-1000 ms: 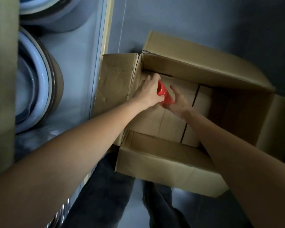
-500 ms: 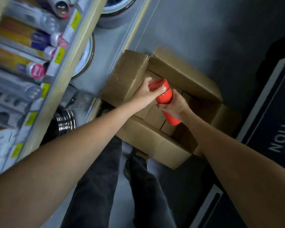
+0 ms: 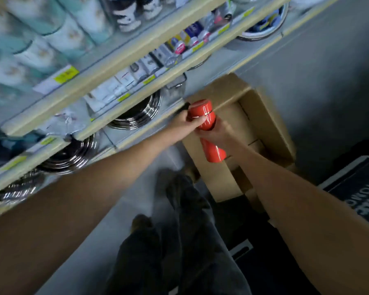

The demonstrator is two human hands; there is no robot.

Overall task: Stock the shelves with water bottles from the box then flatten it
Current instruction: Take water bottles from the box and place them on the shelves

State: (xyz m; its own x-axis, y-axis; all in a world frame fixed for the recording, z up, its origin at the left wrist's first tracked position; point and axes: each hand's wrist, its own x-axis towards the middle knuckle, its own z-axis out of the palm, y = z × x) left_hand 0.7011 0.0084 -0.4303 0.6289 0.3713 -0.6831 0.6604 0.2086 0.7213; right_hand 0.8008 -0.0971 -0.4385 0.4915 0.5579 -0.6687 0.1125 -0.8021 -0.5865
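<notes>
A red water bottle [image 3: 209, 133] is held tilted above the open cardboard box [image 3: 266, 122] on the floor. My left hand [image 3: 184, 123] grips its cap end, and my right hand [image 3: 216, 134] wraps around its middle from the right. The bottle's base points down toward me. As far as I can see inside the box, only its brown bottom flaps show. The shelves [image 3: 124, 60] rise to the left of the box, blurred by motion.
Shiny steel pots [image 3: 136, 116] fill the lowest shelf, with boxed goods and yellow price tags [image 3: 65, 75] above. A dark floor mat [image 3: 358, 188] with white letters lies at the right. My legs in dark trousers [image 3: 179, 241] stand beside the box on the grey floor.
Both hands have lifted the red bottle up out of the box. My view has risen and swung left, so that the upper shelves are now in sight.
</notes>
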